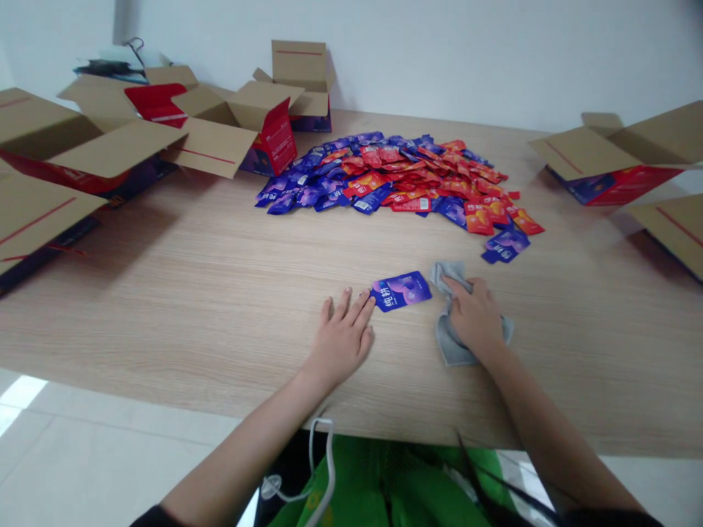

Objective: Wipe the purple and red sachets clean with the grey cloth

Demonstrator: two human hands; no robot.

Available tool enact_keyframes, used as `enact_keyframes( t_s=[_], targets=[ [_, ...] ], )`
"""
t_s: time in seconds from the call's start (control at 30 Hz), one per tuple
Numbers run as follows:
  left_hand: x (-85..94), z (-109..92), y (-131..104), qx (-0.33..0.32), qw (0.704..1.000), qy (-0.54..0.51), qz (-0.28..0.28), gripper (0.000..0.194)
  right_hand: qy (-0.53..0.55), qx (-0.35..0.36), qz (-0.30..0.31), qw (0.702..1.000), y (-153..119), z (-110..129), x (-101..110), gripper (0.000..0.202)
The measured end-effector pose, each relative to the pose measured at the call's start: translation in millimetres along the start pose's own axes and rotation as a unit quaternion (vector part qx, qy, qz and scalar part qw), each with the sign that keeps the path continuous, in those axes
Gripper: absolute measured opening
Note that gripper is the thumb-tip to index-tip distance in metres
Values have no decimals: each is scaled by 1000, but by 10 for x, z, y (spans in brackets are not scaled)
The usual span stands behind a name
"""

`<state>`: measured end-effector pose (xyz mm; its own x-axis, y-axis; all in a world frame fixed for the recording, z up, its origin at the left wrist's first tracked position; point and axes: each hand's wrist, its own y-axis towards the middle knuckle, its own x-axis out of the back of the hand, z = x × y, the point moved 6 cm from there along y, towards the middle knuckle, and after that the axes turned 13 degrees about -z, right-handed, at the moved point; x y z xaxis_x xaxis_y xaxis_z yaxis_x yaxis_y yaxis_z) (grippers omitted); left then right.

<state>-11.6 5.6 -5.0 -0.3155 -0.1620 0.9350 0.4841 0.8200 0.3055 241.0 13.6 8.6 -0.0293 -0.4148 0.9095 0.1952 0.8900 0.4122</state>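
A single purple sachet [405, 290] lies flat on the wood-grain table [209, 285]. My left hand [345, 333] rests with fingers spread, its fingertips touching the sachet's left end. To the right of the sachet, my right hand [477, 315] presses a crumpled grey cloth [453, 350] against the tabletop, fingers closed over it; part of the cloth is hidden under the palm. Beyond both hands spreads a heap of purple and red sachets [395, 172]. One loose purple sachet [506, 244] sits at the heap's near right edge.
Several open cardboard boxes stand on the left, among them a box with a red side [278, 139]. On the right are an open box [631, 183] and another box's flap [673, 227]. A white cord [330, 468] hangs by my body at the table's front edge.
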Motion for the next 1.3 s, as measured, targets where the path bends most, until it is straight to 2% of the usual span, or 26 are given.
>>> enact_keyframes(
  t_s=[0.07,0.17,0.3,0.4,0.47,0.57,0.67,0.77,0.87,1.03,1.17,1.3],
  targets=[
    [9,-13,-2,1,1000,0,-2,54,8,-17,-19,1000,37,-152,-17,46],
    [59,-20,31,1,1000,-6,-3,54,54,-32,-43,997,61,-209,-47,46],
    [174,33,233,16,999,-51,-6,41,65,-7,-35,997,85,-84,-83,49],
    [200,137,492,78,994,-74,-15,32,35,11,-8,999,127,39,-107,49],
    [145,175,666,100,993,-60,-3,37,28,10,0,1000,176,116,-117,50],
    [4,163,866,87,995,-43,30,54,33,17,7,999,272,242,-146,50],
    [-120,174,948,98,993,-36,59,48,41,20,6,999,363,342,-183,49],
    [-179,208,954,129,989,-33,62,45,51,22,7,998,409,398,-214,49],
    [-188,210,971,131,990,-33,35,37,62,26,7,998,424,426,-217,49],
    [-139,212,1121,79,995,21,-50,19,66,16,20,997,525,481,-225,50],
    [-34,302,1244,48,994,46,-91,35,83,1,12,996,648,512,-259,50],
    [95,350,1233,9,989,39,-141,43,106,0,9,994,672,488,-307,51]
  ],
)
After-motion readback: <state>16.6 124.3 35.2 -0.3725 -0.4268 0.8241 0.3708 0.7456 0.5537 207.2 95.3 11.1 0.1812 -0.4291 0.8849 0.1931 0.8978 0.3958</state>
